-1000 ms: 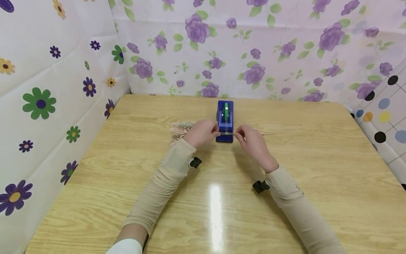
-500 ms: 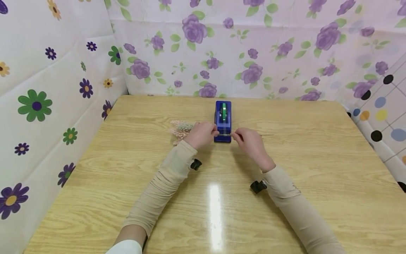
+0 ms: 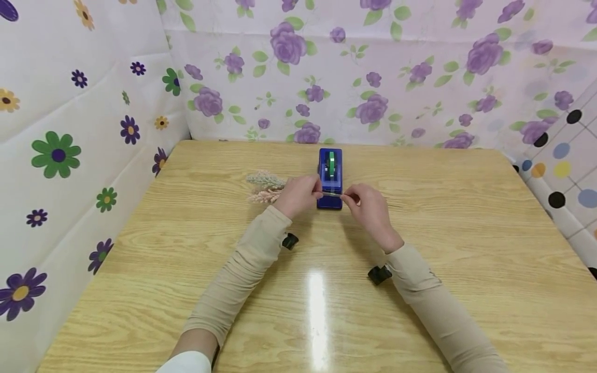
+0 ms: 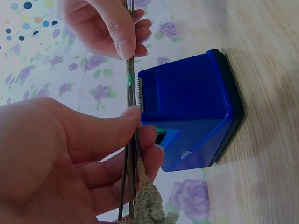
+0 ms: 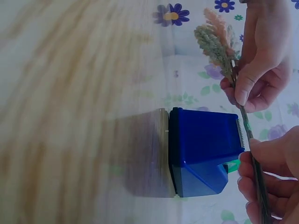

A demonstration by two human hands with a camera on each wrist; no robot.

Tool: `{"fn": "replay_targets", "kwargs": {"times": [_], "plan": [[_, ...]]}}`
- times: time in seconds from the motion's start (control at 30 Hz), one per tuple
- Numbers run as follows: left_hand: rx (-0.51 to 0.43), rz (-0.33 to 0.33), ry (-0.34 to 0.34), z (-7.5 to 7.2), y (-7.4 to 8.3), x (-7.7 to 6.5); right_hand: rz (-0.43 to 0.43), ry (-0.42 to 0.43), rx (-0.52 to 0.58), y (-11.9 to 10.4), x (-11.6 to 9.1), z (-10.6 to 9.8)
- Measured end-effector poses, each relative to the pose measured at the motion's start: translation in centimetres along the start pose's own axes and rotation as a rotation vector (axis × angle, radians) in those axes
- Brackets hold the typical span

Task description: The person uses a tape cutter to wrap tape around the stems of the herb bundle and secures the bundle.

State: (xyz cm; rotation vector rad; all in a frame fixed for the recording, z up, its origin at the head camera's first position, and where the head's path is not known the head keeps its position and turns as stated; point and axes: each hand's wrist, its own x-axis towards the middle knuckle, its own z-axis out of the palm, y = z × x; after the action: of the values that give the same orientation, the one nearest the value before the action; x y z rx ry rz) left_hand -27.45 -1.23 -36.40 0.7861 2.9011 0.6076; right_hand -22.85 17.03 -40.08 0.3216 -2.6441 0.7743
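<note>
A small bunch of artificial flowers with pink and grey-green heads [image 3: 264,189] lies crosswise in front of a blue tape dispenser [image 3: 330,203]. My left hand [image 3: 298,196] pinches the thin dark stems [image 4: 131,100] just below the heads, between thumb and fingers. Farther along the stems, my right hand [image 3: 370,210] pinches them too. Between the hands, a shiny greenish band of tape [image 4: 130,79] is around the stems, close to the dispenser's toothed cutter [image 4: 140,94]. Whether this band still joins the roll cannot be made out.
The dispenser holds a green-cored tape roll [image 3: 331,165] and stands toward the back of the wooden table [image 3: 224,290]. Patterned cloths hang behind the table and at its left and right sides, with a purple-flowered one [image 3: 289,46] at the back.
The flower heads have changed places, the grey-green one now lying above the pink, as the bunch turns between my fingers. Both hands stay almost where they were; the dispenser stands still.
</note>
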Motion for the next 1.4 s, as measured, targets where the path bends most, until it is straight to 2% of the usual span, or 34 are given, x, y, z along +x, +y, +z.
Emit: {"fn": "replay_targets", "kwargs": {"times": [0.17,0.37,0.6,0.87,1.23,1.4], "plan": [[-0.013,0.01,-0.007,0.2,0.0,0.1,0.024,-0.034,-0.005,0.3,0.0,0.0],[-0.06,-0.016,-0.041,0.1,0.0,0.0,0.056,-0.098,-0.082,0.7,0.2,-0.2],[-0.062,-0.058,-0.067,0.3,-0.2,0.1,0.041,-0.074,-0.083,0.8,0.4,-0.1],[-0.027,-0.055,0.03,0.8,-0.4,0.4,0.044,-0.007,-0.056,0.8,0.5,0.0],[-0.038,-0.016,0.087,1.2,-0.7,1.0,0.042,0.029,-0.019,1.4,0.7,0.2],[-0.036,0.018,0.115,1.2,-0.6,1.0,0.03,0.076,0.006,1.6,0.7,0.3]]}}
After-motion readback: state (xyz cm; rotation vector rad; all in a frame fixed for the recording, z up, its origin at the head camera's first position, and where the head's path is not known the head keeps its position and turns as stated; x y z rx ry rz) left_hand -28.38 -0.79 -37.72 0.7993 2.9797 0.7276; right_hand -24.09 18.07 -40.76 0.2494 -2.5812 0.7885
